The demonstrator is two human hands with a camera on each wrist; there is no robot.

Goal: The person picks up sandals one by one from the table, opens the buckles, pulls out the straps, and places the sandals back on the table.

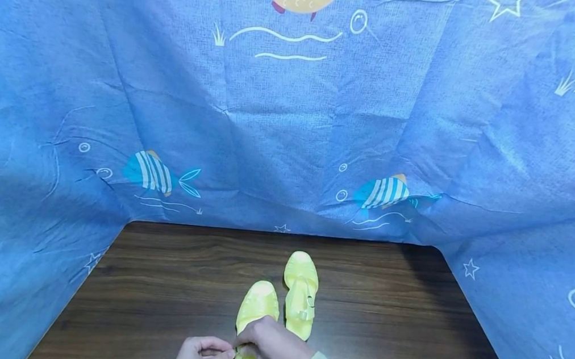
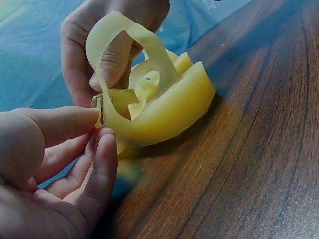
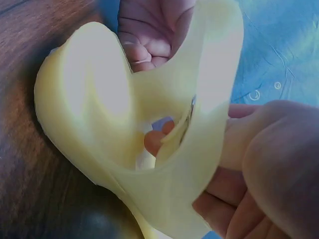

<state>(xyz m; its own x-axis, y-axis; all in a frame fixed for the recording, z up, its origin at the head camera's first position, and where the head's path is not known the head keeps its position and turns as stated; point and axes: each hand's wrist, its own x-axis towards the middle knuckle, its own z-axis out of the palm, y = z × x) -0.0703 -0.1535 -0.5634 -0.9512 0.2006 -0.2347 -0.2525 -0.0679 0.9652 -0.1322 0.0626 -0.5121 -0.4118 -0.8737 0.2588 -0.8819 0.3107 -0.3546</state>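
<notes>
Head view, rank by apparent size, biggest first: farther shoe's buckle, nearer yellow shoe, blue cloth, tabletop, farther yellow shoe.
1. Blue cloth
2. Tabletop
3. Nearer yellow shoe, farther yellow shoe: can't rank; the nearer is partly covered by the right hand and cut off by the frame
4. Farther shoe's buckle

The left shoe (image 1: 259,305) lies on the tabletop (image 1: 387,331) straight before me; the right shoe (image 1: 301,269) lies just beside it, a little farther off. My left fingers (image 1: 214,343) are on the left shoe's left side, at its buckle (image 2: 98,103). My right fingers (image 1: 253,334) lie across that shoe from the right. Behind the tabletop and along its left and right hangs the curtain (image 1: 271,127).
</notes>
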